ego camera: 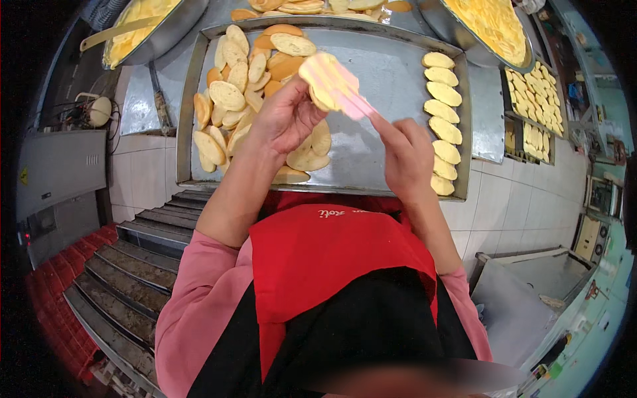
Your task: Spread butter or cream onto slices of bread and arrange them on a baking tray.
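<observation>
My left hand [293, 112] holds up a bread slice [321, 94] over a large metal tray [368, 59]. With my right hand [409, 154] I grip a pink spatula [359, 105], its blade laid on the slice and smeared with yellow cream. Plain bread slices [226, 95] lie heaped in the left part of the tray, some under my left wrist. Along the tray's right wall runs a column of slices coated in yellow cream [444, 93]. My fingers hide part of the held slice and most of the spatula's handle.
Metal bowls of yellow cream stand beyond the tray, at left [171, 37] with a wooden-looking spatula [119, 32], and at right [497, 40]. More bread [298, 7] lies behind the tray. A brush-like tool [160, 102] is at left. Trays of coated slices [535, 94] sit at right; stacked dark trays [134, 268] at lower left.
</observation>
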A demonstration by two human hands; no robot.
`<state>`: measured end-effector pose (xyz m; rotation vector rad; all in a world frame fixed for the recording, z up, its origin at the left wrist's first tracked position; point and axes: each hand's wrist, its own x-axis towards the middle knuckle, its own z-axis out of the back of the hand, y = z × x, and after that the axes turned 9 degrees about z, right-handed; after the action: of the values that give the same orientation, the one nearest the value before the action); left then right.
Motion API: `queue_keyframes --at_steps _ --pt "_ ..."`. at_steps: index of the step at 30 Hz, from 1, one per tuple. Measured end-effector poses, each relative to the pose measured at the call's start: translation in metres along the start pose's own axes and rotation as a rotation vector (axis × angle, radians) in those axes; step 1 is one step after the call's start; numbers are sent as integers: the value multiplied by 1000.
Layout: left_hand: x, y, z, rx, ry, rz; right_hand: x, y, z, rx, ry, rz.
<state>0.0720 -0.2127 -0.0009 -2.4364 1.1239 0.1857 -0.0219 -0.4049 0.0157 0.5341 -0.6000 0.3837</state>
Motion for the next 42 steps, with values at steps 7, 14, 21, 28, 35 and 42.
queue_keyframes --at_steps 7,14,21,28,35,42 --pt "-5 -2 -2 280 -3 -104 8 -8 7 87 -61 -168" --pt "11 -3 4 364 -83 -448 -3 -7 31 398 71 -171" --pt "26 24 -16 488 -18 -613 10 -2 1 -161 90 -115" --pt "48 22 -2 854 -68 -886 -20 -14 21 610 -7 -772" --pt "131 28 13 1108 -303 -747 -41 -22 49 927 -162 -1079" --pt "212 54 -4 1681 -623 -615 -71 -49 72 891 -440 -1063"
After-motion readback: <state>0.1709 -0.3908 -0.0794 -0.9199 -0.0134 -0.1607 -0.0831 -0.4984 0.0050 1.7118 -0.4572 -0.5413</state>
